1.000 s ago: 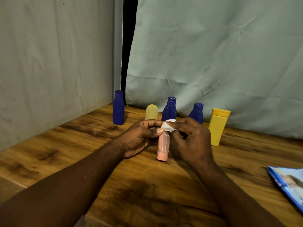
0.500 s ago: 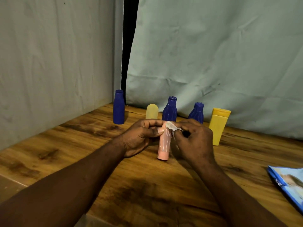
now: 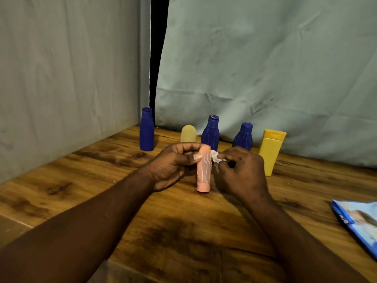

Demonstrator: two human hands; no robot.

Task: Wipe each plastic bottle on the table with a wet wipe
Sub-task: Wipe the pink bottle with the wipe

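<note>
Gripping the pink bottle [image 3: 203, 170], the left hand [image 3: 173, 166] is steadying it; the right hand [image 3: 240, 172], pinching the wet wipe [image 3: 215, 157], should be pressing firmly while the bottle is rotating.

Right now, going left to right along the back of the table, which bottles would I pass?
Smooth dark blue bottle → pale yellow rounded bottle → tall ribbed blue bottle → shorter ribbed blue bottle → yellow flip-cap bottle.
</note>
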